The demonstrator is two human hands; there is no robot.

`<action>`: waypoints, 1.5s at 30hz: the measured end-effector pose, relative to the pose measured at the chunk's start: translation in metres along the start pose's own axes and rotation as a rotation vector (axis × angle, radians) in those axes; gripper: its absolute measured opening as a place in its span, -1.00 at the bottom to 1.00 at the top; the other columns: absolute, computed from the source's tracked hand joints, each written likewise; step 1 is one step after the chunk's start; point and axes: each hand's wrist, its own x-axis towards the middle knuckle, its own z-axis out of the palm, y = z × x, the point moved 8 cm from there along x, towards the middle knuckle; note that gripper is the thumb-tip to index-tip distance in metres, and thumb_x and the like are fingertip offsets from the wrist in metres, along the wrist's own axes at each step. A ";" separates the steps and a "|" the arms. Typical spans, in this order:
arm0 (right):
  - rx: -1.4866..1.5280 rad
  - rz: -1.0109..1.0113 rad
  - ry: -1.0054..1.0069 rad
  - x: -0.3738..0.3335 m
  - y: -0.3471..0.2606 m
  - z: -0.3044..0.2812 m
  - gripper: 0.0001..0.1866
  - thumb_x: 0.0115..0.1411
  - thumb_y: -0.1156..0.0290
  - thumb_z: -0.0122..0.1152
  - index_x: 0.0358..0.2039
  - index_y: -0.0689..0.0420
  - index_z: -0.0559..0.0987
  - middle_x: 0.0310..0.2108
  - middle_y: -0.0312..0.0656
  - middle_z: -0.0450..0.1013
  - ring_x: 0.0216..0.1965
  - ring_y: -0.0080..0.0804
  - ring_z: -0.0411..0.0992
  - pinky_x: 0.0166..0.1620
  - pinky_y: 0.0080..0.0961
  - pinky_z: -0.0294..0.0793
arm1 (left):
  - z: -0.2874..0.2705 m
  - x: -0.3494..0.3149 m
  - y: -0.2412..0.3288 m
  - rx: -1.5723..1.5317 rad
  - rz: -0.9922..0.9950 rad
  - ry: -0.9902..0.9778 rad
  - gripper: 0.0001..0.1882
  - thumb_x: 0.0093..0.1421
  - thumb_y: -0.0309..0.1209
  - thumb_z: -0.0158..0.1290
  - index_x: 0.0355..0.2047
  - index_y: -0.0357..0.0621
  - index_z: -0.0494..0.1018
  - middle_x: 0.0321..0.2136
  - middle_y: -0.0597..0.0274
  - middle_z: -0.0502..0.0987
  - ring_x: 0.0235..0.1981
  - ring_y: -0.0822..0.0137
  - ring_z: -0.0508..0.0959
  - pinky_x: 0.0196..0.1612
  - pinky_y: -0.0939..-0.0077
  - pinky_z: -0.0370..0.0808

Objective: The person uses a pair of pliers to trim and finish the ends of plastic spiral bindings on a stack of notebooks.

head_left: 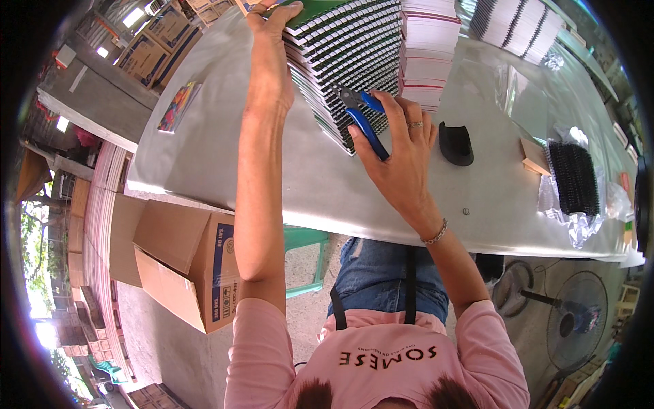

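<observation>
A tall stack of spiral-bound notebooks (354, 44) stands at the table's far edge, its rows of wire coils facing me and a green cover on top. My left hand (269, 31) grips the stack's upper left corner, thumb on the green cover; some fingers are cut off by the frame. In my right hand (402, 140) is a pair of blue-handled wire cutters (370, 129). Their jaws point up and left, against or just in front of the coils; exact contact cannot be made out.
Stacked white pads (429, 51) adjoin the notebooks on the right. A black curved piece (456, 144), a bundle of black coils (573, 177) and a wooden block (535, 157) lie on the silvery table (327, 198). Below are an open cardboard box (180, 262) and a fan (575, 320).
</observation>
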 end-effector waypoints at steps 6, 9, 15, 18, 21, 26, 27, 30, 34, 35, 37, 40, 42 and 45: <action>-0.036 -0.020 0.006 -0.004 0.003 0.003 -0.35 0.07 0.14 0.45 0.16 0.05 0.48 -0.03 -0.15 0.38 -0.04 -0.13 0.33 0.01 -0.15 0.23 | -0.001 0.000 -0.005 0.008 0.000 0.016 -0.51 0.24 -0.21 0.07 0.14 -0.08 0.30 -0.32 0.39 0.48 -0.37 0.57 0.43 -0.38 0.67 0.30; -0.030 -0.022 0.003 -0.004 0.004 0.005 -0.34 0.06 0.14 0.46 0.17 0.04 0.48 -0.03 -0.15 0.38 -0.04 -0.14 0.33 0.01 -0.16 0.23 | -0.001 0.001 -0.005 0.010 0.002 0.011 -0.51 0.25 -0.22 0.06 0.14 -0.09 0.29 -0.32 0.39 0.48 -0.38 0.57 0.43 -0.39 0.67 0.30; -0.029 -0.059 0.031 -0.005 0.001 0.004 -0.32 0.05 0.14 0.47 0.17 0.03 0.48 -0.03 -0.16 0.38 -0.04 -0.17 0.33 0.02 -0.16 0.23 | -0.001 0.001 -0.004 -0.006 0.014 0.020 -0.53 0.26 -0.25 0.06 0.14 -0.10 0.30 -0.31 0.39 0.48 -0.36 0.56 0.42 -0.36 0.67 0.31; -0.032 -0.056 0.011 -0.006 0.003 0.007 -0.33 0.05 0.16 0.47 0.18 0.03 0.48 -0.03 -0.17 0.38 -0.03 -0.18 0.33 0.03 -0.17 0.23 | -0.001 0.000 -0.003 -0.013 0.010 0.030 -0.52 0.26 -0.24 0.07 0.14 -0.10 0.30 -0.30 0.38 0.48 -0.35 0.55 0.42 -0.34 0.66 0.31; -0.045 -0.079 0.030 -0.004 0.001 0.006 -0.38 0.07 0.17 0.45 0.14 0.05 0.51 -0.11 -0.19 0.42 -0.13 -0.23 0.38 -0.07 -0.28 0.30 | -0.002 0.001 -0.005 0.002 0.008 0.023 -0.52 0.26 -0.24 0.07 0.14 -0.10 0.30 -0.30 0.38 0.49 -0.34 0.55 0.42 -0.33 0.65 0.30; 0.361 0.169 -0.115 -0.005 0.021 0.025 -0.54 0.18 0.18 0.37 0.01 0.15 0.58 -0.32 -0.18 0.46 -0.42 -0.35 0.42 -0.37 -0.50 0.35 | -0.002 0.002 -0.005 0.009 0.001 0.029 -0.52 0.26 -0.24 0.07 0.15 -0.10 0.30 -0.29 0.38 0.49 -0.33 0.54 0.43 -0.33 0.65 0.31; 0.512 0.295 -0.229 -0.005 0.026 0.031 -0.55 0.21 0.17 0.35 0.02 0.18 0.57 -0.32 -0.17 0.46 -0.41 -0.37 0.42 -0.35 -0.52 0.36 | -0.004 0.002 -0.006 0.008 0.001 0.028 -0.52 0.26 -0.23 0.07 0.15 -0.11 0.30 -0.29 0.38 0.49 -0.33 0.54 0.43 -0.33 0.65 0.31; 0.950 0.676 -0.568 -0.013 0.029 0.039 -0.55 0.30 0.14 0.26 0.02 0.24 0.56 -0.32 -0.15 0.47 -0.37 -0.43 0.42 -0.29 -0.59 0.38 | -0.003 0.001 -0.005 -0.011 0.007 0.013 -0.51 0.26 -0.23 0.06 0.16 -0.11 0.29 -0.26 0.36 0.50 -0.30 0.52 0.44 -0.30 0.64 0.33; 0.521 0.255 -0.153 -0.008 0.019 0.017 -0.46 0.22 0.11 0.33 0.08 0.20 0.49 -0.14 -0.04 0.42 -0.17 -0.24 0.41 -0.14 -0.39 0.35 | 0.000 0.000 -0.004 0.008 0.000 0.041 -0.49 0.26 -0.23 0.06 0.18 -0.10 0.29 -0.24 0.33 0.50 -0.25 0.49 0.45 -0.23 0.61 0.35; 0.399 0.203 -0.147 -0.009 0.019 0.016 -0.44 0.20 0.12 0.35 0.11 0.17 0.47 -0.10 -0.04 0.40 -0.10 -0.21 0.37 -0.07 -0.32 0.30 | 0.001 -0.003 -0.004 0.017 -0.002 0.059 -0.49 0.26 -0.23 0.06 0.18 -0.09 0.28 -0.24 0.33 0.50 -0.24 0.49 0.45 -0.22 0.60 0.34; 0.159 0.093 -0.131 -0.009 0.012 0.012 -0.39 0.16 0.13 0.38 0.16 0.10 0.44 -0.01 -0.02 0.35 0.03 -0.14 0.30 0.08 -0.20 0.21 | 0.000 -0.003 -0.003 0.024 -0.004 0.065 -0.48 0.26 -0.23 0.06 0.19 -0.09 0.28 -0.23 0.33 0.49 -0.23 0.48 0.45 -0.20 0.59 0.34; 0.154 0.076 -0.068 -0.009 0.010 0.015 -0.35 0.10 0.12 0.43 0.18 0.03 0.45 -0.02 -0.06 0.36 0.03 -0.11 0.30 0.12 -0.08 0.14 | -0.004 0.002 -0.006 0.012 -0.006 0.035 -0.47 0.26 -0.22 0.07 0.19 -0.09 0.28 -0.23 0.33 0.49 -0.23 0.49 0.44 -0.20 0.59 0.33; 0.117 0.062 -0.062 -0.008 0.008 0.016 -0.34 0.09 0.12 0.44 0.18 0.01 0.45 -0.01 -0.07 0.36 0.03 -0.11 0.30 0.11 -0.09 0.16 | -0.003 0.003 -0.006 0.004 0.002 0.031 -0.47 0.26 -0.22 0.07 0.19 -0.09 0.28 -0.24 0.34 0.49 -0.24 0.49 0.44 -0.21 0.59 0.33; 0.100 0.058 -0.062 -0.008 0.010 0.021 -0.34 0.08 0.12 0.45 0.18 0.00 0.46 0.01 -0.09 0.36 0.04 -0.10 0.29 0.10 -0.10 0.17 | -0.003 0.001 -0.007 0.017 -0.010 0.041 -0.49 0.26 -0.22 0.06 0.18 -0.09 0.29 -0.24 0.35 0.49 -0.25 0.50 0.43 -0.23 0.61 0.32</action>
